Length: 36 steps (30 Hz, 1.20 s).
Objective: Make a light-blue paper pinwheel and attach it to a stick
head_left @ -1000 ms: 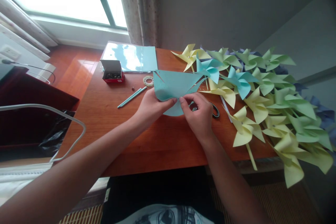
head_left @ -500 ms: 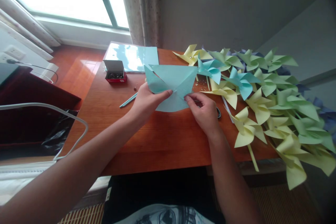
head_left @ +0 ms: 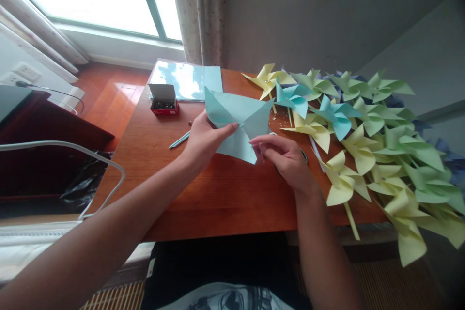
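My left hand [head_left: 204, 138] pinches the middle of a light blue cut paper square [head_left: 236, 123], holding it a little above the wooden table [head_left: 203, 203]. My right hand [head_left: 285, 157] grips the lower right corner of the same sheet with thumb and fingers closed. The sheet's flaps stand partly folded toward the centre. Black-handled scissors [head_left: 302, 155] lie mostly hidden under my right hand.
A heap of finished yellow, green and blue paper pinwheels [head_left: 366, 140] covers the table's right side. At the back lie a blue paper stack [head_left: 187, 80], a small red box of pins [head_left: 163, 99] and a blue stick [head_left: 179, 139]. A white cable [head_left: 72, 147] loops at left.
The blue sheet has been turned and lifted a little. My right hand slid from its centre to the lower right corner. My left hand stays pinched at the middle.
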{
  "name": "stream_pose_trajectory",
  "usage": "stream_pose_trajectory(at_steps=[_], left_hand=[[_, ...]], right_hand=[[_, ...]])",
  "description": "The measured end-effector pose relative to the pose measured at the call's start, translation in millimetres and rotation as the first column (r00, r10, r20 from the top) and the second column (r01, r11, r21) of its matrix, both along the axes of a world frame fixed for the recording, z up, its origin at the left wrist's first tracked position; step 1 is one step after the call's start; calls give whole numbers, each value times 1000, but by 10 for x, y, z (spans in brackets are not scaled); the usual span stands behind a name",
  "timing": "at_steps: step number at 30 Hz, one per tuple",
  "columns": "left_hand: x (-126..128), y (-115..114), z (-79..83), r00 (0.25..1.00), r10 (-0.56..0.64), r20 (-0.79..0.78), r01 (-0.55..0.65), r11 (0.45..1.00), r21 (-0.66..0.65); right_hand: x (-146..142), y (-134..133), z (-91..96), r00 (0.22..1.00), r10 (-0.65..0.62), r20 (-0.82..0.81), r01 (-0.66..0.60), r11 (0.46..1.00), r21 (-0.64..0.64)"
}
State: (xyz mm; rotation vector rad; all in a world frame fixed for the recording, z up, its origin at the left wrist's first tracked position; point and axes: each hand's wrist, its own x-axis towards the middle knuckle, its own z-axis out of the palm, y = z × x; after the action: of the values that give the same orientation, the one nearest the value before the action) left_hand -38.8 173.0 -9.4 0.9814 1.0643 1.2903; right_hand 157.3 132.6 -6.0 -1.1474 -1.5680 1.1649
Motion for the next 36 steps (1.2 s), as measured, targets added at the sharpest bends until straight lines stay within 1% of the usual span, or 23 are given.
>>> stream_pose_trajectory(at_steps=[3, 6, 10, 13, 17, 20, 22, 27, 33, 36], left_hand=[[-9, 0, -15, 1000, -10, -5, 10, 1000, 6], [-9, 2, -21, 1000, -15, -21, 15, 1000, 11], [6, 3, -19, 999, 2, -47, -2, 1000, -6], [18, -7, -13, 999, -15, -43, 13, 999, -32], [35, -32, 4, 997, -34, -67, 31, 998, -47], [57, -57, 11, 994, -58, -93, 54, 998, -45], [73, -74, 4, 991, -75, -114, 72, 997, -28], [94, -102, -30, 984, -127, -124, 127, 992, -11], [101, -108, -21, 985, -127, -113, 126, 992, -18], [108, -107, -13, 987, -123, -100, 123, 992, -13]], right_hand=[[-10, -6, 8, 997, 65, 39, -67, 997, 34], [-22, 2, 0, 994, 57, 94, -65, 995, 80], [-32, 13, -5, 990, 6, 141, -23, 992, 120], [-42, 16, -6, 991, -33, 128, 16, 991, 132], [-62, 26, -15, 992, -92, 87, 76, 981, 178], [-82, 30, -43, 989, -140, 58, 128, 978, 164], [-98, 28, -71, 984, -167, 68, 155, 977, 148], [-135, 23, -108, 969, -202, 140, 176, 968, 178], [-141, 22, -72, 946, -252, 203, 195, 945, 262], [-140, 26, -67, 939, -260, 225, 192, 939, 285]])
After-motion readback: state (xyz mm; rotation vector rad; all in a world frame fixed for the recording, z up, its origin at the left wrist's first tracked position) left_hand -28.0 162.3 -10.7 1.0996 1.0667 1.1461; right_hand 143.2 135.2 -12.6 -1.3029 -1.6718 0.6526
